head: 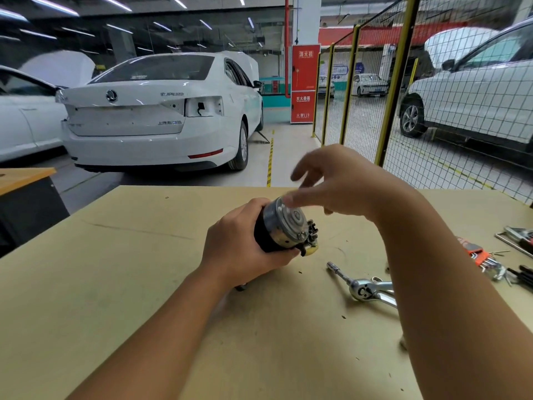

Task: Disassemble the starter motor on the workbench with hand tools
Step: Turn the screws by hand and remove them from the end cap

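- Head view: starter motor (284, 226) sits mid-surface, tilted, silver end cap facing up and right.
- Left hand (245, 243) grips the motor's black body, fingers wrapped round it.
- Right hand (340, 183) hovers just above the end cap, fingers spread and loosely bent, holding nothing; motion-blurred, so contact with the cap can't be told.
- Ratchet wrench (363, 287) with extension lies on the surface (115, 284) near-right of the motor, apart from both hands.
- Hex key set (481, 256) in an orange holder at the right edge; more tools just beyond it, partly cut off.
- Far side: white sedan (155, 116), yellow-framed mesh fence (389, 82) on the right.
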`<control>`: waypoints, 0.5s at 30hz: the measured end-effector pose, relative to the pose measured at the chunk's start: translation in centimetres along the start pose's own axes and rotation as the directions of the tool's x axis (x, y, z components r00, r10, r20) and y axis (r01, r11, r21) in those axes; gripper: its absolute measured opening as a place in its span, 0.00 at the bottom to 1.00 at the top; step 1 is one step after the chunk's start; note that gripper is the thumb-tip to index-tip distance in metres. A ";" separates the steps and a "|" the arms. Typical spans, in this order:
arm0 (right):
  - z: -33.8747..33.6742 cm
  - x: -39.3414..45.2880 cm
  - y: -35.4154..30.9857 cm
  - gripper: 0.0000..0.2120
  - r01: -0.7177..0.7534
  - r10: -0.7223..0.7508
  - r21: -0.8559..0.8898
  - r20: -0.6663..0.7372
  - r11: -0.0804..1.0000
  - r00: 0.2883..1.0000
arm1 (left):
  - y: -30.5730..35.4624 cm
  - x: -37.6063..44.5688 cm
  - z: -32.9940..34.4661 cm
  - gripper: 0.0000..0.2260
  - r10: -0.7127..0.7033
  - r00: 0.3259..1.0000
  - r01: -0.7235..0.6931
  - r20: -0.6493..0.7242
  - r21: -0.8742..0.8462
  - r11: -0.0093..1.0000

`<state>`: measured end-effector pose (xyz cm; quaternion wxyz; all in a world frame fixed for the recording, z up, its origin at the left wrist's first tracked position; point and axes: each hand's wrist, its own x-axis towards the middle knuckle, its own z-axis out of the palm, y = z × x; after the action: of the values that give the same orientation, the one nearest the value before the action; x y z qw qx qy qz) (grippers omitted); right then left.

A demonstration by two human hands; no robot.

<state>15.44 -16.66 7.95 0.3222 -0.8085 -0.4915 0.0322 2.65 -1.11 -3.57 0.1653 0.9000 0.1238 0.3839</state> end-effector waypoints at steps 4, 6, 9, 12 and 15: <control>0.2 0.3 0.2 0.12 -0.044 0.043 -0.097 -0.017 0.994 0.999 | 0.0 -0.1 0.0 0.35 -0.002 1.000 0.002 -0.001 -0.011 1.000; -0.4 0.1 0.2 0.09 -0.036 0.036 -0.022 0.018 0.999 0.999 | 0.1 -0.1 -0.1 0.35 0.001 1.000 -0.001 0.003 -0.014 1.000; -0.5 -0.1 0.2 0.10 -0.028 0.028 0.005 0.000 1.000 1.000 | 0.1 0.0 -0.1 0.36 0.004 1.000 -0.004 0.003 -0.011 1.000; 0.0 0.1 0.2 0.16 -0.050 0.049 -0.086 -0.018 0.995 0.999 | 0.1 0.0 -0.1 0.36 0.000 1.000 0.000 0.002 -0.018 1.000; -0.3 0.1 0.2 0.07 -0.035 0.035 -0.055 -0.011 0.998 0.999 | 0.0 -0.1 0.0 0.36 0.005 1.000 -0.005 0.006 -0.014 1.000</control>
<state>15.71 -16.76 8.09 0.3015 -0.8256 -0.4765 0.0204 2.59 -1.15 -3.56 0.1707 0.9003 0.1184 0.3824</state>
